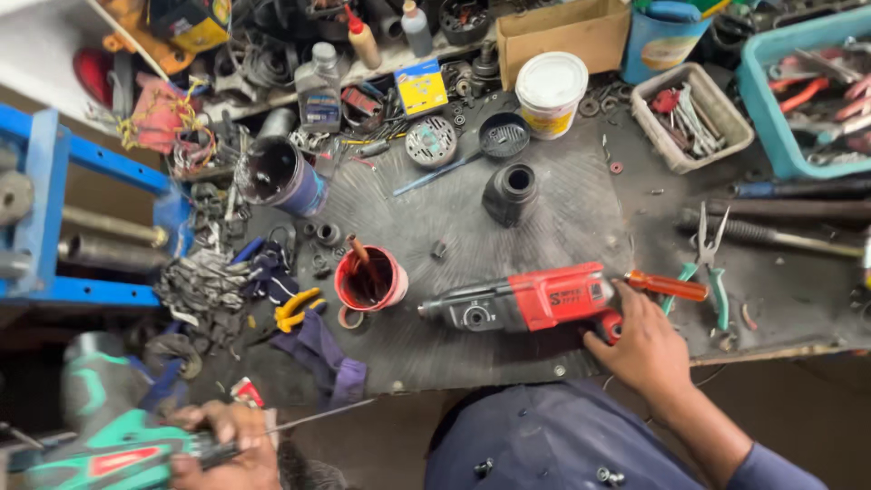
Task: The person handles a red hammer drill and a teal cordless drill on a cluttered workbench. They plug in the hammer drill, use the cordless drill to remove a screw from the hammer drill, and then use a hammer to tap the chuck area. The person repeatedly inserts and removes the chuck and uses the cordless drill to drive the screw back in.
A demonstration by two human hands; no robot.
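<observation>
On the counter (544, 227) the red drill (535, 299) lies flat; we judge it heavy, rigid, best gripped at its rear handle, where our right hand (644, 349) rests, seemingly unclenched. Our left hand (222, 445) clamps a green tool (118, 449).

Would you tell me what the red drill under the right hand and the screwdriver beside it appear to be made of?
The red drill: glossy moulded plastic body, with a dull grey nose that looks like metal. The screwdriver: translucent orange handle, probably plastic; its shaft is hidden. The right hand rests on the drill's rear.
</observation>
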